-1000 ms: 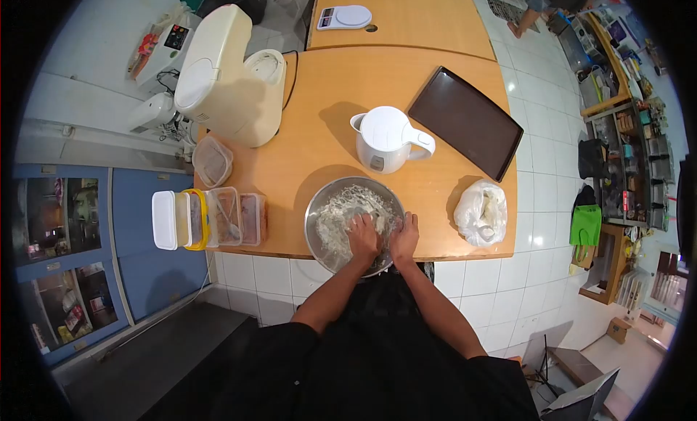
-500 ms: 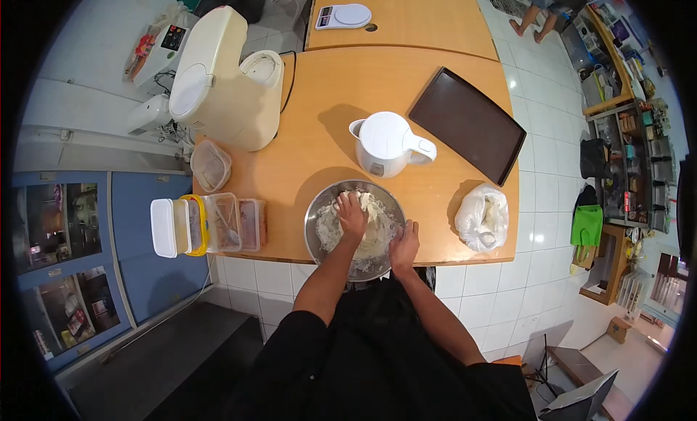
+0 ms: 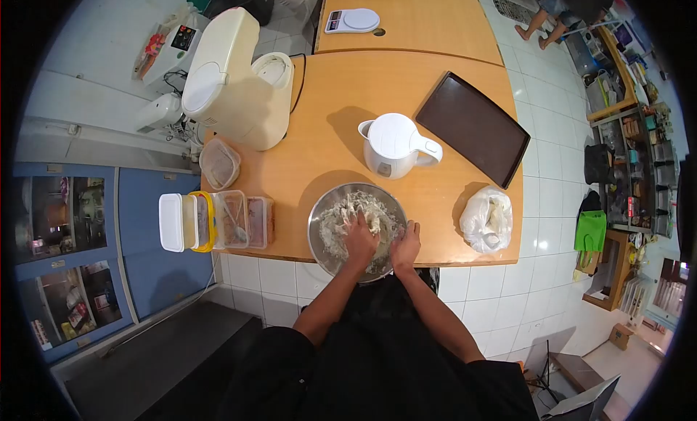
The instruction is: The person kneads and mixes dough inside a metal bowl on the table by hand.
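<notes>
A round metal bowl (image 3: 316,239) holding crumbly, floury dough (image 3: 369,210) sits at the table's front edge. Inside it, my left hand (image 3: 360,241) presses into the dough, its fingertips partly buried in the mix. My right hand (image 3: 406,245) is wrapped round the bowl's right rim, with the thumb toward the inside. Just behind the bowl stands a white pitcher-like kettle (image 3: 393,145). To the right lies a white plastic bag (image 3: 486,219) with something pale in it.
A dark baking tray (image 3: 473,128) lies at the back right of the table (image 3: 327,80). Lidded tubs (image 3: 231,219) and an open container (image 3: 219,164) are at the left, near a cream machine (image 3: 239,87). A scale (image 3: 353,20) is farther back. Another person (image 3: 559,14) stands far right.
My left hand has drawn back from the bowl's far side toward its middle and pushed into the dough. My right hand stays at the rim. The view has shifted slightly.
</notes>
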The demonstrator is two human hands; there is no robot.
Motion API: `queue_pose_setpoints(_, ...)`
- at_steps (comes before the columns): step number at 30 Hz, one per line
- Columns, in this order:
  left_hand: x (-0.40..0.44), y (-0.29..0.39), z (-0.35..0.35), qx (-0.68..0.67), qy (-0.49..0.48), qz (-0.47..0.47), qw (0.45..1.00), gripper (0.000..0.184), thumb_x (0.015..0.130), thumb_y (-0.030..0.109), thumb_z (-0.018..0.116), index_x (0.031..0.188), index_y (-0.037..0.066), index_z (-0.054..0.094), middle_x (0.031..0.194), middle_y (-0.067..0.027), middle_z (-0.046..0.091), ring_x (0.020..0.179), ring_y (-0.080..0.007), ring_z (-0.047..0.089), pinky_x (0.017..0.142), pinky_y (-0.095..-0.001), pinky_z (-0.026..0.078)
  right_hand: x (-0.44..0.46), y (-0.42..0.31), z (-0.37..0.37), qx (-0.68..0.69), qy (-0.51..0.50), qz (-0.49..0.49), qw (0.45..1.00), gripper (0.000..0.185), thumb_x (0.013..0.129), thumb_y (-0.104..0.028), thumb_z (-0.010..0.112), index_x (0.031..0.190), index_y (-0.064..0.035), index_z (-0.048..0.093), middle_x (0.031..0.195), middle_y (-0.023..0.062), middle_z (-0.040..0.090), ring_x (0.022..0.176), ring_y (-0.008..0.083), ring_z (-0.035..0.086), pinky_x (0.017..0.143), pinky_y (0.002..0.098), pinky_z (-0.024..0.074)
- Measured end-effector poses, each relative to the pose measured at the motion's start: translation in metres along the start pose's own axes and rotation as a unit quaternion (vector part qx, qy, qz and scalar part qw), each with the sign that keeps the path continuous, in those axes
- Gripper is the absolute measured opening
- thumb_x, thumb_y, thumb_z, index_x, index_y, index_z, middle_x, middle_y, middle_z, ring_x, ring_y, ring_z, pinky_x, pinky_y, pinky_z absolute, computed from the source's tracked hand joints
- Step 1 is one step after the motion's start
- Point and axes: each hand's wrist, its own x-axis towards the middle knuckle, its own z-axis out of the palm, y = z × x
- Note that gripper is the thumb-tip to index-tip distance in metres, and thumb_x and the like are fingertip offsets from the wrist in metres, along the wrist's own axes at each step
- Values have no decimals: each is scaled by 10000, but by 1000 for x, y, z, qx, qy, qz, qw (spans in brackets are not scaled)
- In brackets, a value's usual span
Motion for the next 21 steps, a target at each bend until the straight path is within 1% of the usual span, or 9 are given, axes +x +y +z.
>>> queue_pose_setpoints(1, -2, 2, 6, -3, 15, 4, 1000, 862, 699, 219, 786, 1438, 38, 383, 1299, -282, 534, 1204, -426, 519, 1000, -516, 428, 0, 1, 0, -2, 8, -4, 1000, 164, 889, -13, 537, 1039, 21, 481, 1005, 255, 516, 892, 508, 548, 732, 558, 448)
queue_pose_setpoints(4, -10, 4, 20, 34, 42, 115, 992, 795, 697, 211, 775, 1396, 27, 446, 1195, -256, 611, 1111, -420, 570, 932, -515, 467, 1, 1, 3, -10, 22, -13, 1000, 152, 892, -19, 539, 1028, 20, 483, 1000, 248, 520, 892, 506, 551, 729, 559, 449)
queue_pose_setpoints(7, -19, -4, 10, -82, -12, 206, 975, 702, 689, 203, 766, 1324, 25, 527, 1115, -232, 650, 1055, -422, 598, 909, -503, 488, 3, 5, 6, -22, 22, -7, 999, 187, 863, -5, 543, 1042, 11, 490, 1017, 232, 521, 886, 498, 564, 725, 556, 458)
queue_pose_setpoints(9, -27, -2, -13, -56, -100, 207, 972, 636, 703, 212, 756, 1290, 49, 573, 1104, -209, 663, 1010, -419, 619, 935, -474, 483, 5, 8, 9, -28, 19, -3, 999, 286, 801, 31, 546, 1081, -2, 500, 1058, 208, 519, 883, 484, 584, 724, 553, 475)
queue_pose_setpoints(10, -32, -3, -23, -43, -143, 206, 967, 605, 710, 216, 751, 1273, 61, 596, 1098, -198, 670, 987, -417, 630, 947, -460, 481, 2, 7, 8, -24, 24, -7, 999, 235, 830, 12, 547, 1060, 4, 499, 1037, 220, 521, 883, 489, 575, 725, 554, 467)
queue_pose_setpoints(13, -26, -10, -40, 36, -276, 207, 938, 594, 710, 187, 756, 1277, 105, 601, 1165, -202, 650, 1091, -390, 607, 967, -449, 482, 2, 7, 5, -18, 37, -17, 999, 148, 887, -24, 550, 1019, 16, 495, 995, 245, 524, 886, 500, 556, 731, 556, 451)
queue_pose_setpoints(16, -42, -18, -59, -5, -177, 236, 956, 607, 690, 156, 768, 1267, 96, 586, 1244, -218, 588, 1163, -371, 564, 942, -457, 498, 8, 3, 3, -20, 44, -22, 999, 162, 878, -19, 554, 1022, 18, 492, 998, 245, 524, 892, 499, 554, 740, 556, 448)
queue_pose_setpoints(19, -55, -11, -72, 18, -126, 135, 983, 648, 704, 140, 773, 1316, 145, 560, 1354, -206, 508, 1225, -381, 524, 952, -465, 494, 9, 5, -3, -19, 54, -8, 998, 179, 870, -15, 556, 1033, 22, 491, 1009, 246, 523, 895, 499, 553, 747, 555, 446)
queue_pose_setpoints(21, -47, -8, -73, 57, -89, 129, 986, 673, 719, 168, 774, 1348, 164, 534, 1386, -211, 477, 1219, -400, 524, 950, -475, 494, 11, 6, -3, -31, 45, -3, 999, 189, 867, -13, 556, 1041, 25, 494, 1017, 246, 523, 897, 499, 553, 752, 554, 446)
